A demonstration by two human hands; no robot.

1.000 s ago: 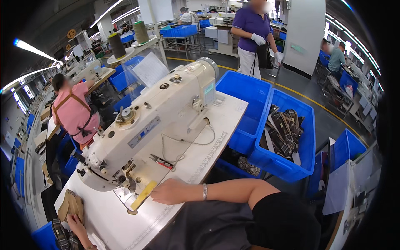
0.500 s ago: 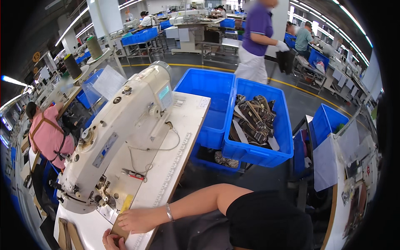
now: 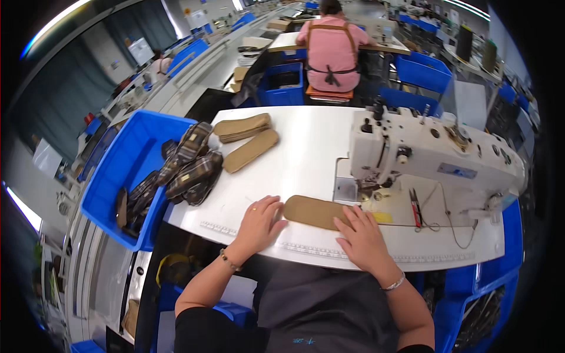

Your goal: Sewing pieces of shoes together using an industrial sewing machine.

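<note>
An oblong olive-tan padded piece (image 3: 312, 212) lies flat on the white sewing table (image 3: 300, 147). My left hand (image 3: 259, 226) rests open beside its left end, fingers loosely bent and apart. My right hand (image 3: 362, 235) has its spread fingertips on the piece's right end. Just beyond is the white sewing machine (image 3: 441, 162), with red-handled snips (image 3: 416, 212) and a yellow strip (image 3: 379, 216) near its needle area, partly behind my fingers. Stacks of similar tan pieces (image 3: 250, 150) lie at the back left. Dark plaid items (image 3: 191, 179) are piled at the table's left side.
A blue bin (image 3: 100, 200) holding more plaid items adjoins the table on the left. Blue bins (image 3: 479, 282) stand below at the right. A person in pink (image 3: 332, 56) sits at the machine station ahead, among more blue bins (image 3: 421, 70) and thread cones.
The view has swung left toward the table. The tan piece now lies flat before the machine; my left hand has come off it to its left, my right fingertips rest on it.
</note>
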